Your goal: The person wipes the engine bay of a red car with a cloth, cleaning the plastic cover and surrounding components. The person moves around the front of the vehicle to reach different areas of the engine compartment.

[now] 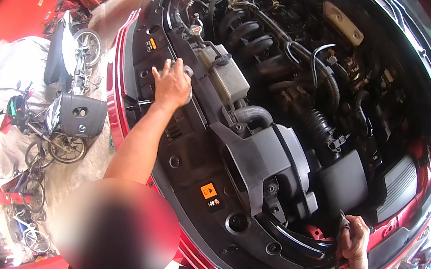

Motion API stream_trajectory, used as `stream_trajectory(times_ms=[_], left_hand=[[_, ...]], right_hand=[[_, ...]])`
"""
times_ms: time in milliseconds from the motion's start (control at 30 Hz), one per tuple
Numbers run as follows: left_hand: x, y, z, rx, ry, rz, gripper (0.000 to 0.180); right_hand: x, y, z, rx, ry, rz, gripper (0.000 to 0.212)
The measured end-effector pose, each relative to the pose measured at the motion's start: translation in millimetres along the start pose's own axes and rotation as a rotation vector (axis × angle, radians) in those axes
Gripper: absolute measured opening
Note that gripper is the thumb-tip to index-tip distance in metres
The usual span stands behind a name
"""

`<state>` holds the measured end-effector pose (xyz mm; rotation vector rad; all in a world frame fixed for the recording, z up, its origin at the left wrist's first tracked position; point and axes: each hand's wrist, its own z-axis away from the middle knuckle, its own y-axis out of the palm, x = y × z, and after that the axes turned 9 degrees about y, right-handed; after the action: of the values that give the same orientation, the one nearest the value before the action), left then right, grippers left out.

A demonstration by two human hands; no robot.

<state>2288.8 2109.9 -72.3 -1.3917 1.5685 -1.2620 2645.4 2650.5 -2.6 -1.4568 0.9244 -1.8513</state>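
Observation:
My left hand (173, 84) lies palm down on the black plastic radiator cover (191, 156), its fingers spread. Beside its fingertips a small grey rounded part shows, partly hidden by the hand. My right hand (354, 239) is closed around a small dark tool with a thin tip (345, 217) at the front right corner of the engine bay. Most of that tool is hidden in my fingers, so its kind cannot be told. The black air intake housing (261, 159) sits between my hands, and a smooth black box (344, 181) lies just beyond the right one.
The engine (273, 28), with hoses and a ribbed intake duct (319, 125), fills the bay beyond my hands. A pale coolant tank (228, 79) stands right of my left hand. Motorbikes (69, 110) are parked at the left. A blurred patch covers the lower left.

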Motion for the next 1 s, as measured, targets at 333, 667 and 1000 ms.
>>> stream_trajectory(times_ms=[333, 667, 1000], left_hand=[[26.6, 19.8, -17.6, -0.068, 0.128, 0.014, 0.059], [23.7, 47.5, -28.3, -0.237, 0.168, 0.169, 0.050], [112.0, 39.0, -34.0, 0.052, -0.493, 0.099, 0.047]], right_hand=[[-2.7, -1.8, 2.4, 0.041, 0.041, 0.025, 0.032], [5.0, 7.2, 0.1, -0.048, 0.132, 0.002, 0.028], [-6.5, 6.9, -1.4, -0.040, 0.092, -0.012, 0.031]])
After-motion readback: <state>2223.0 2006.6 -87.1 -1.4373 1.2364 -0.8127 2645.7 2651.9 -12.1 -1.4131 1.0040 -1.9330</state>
